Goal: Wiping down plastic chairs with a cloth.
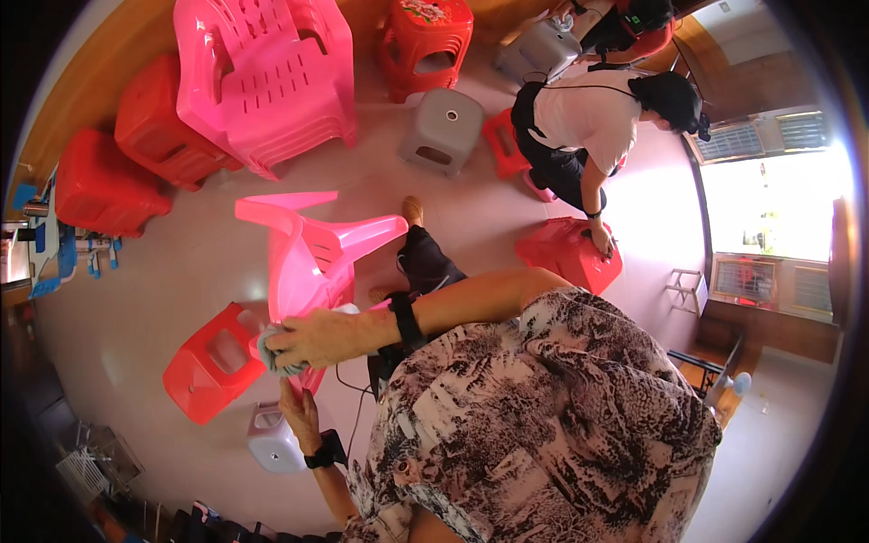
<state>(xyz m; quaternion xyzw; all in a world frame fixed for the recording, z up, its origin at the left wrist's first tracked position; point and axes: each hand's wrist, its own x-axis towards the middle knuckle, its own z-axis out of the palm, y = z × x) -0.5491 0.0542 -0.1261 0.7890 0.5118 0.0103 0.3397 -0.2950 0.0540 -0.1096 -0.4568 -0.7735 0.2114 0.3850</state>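
Observation:
A pink plastic armchair (292,271) is tilted over in front of me, its legs and arms pointing up and away. My right hand (319,339) presses a bunched grey cloth (275,353) against the chair's near edge. Just below it, my left hand (299,410) grips the same pink edge, with its fingers partly hidden. Close to both hands, a red plastic stool (210,366) lies on its side on the floor. Beyond my left hand stands a small grey-white stool (275,441).
Stacked pink armchairs (278,88) and red stools (108,183) line the far wall. A grey stool (445,125) stands mid-floor. To the right, a person in a white shirt (584,115) bends over a red stool (570,251). Another person (638,34) handles a grey stool (543,47).

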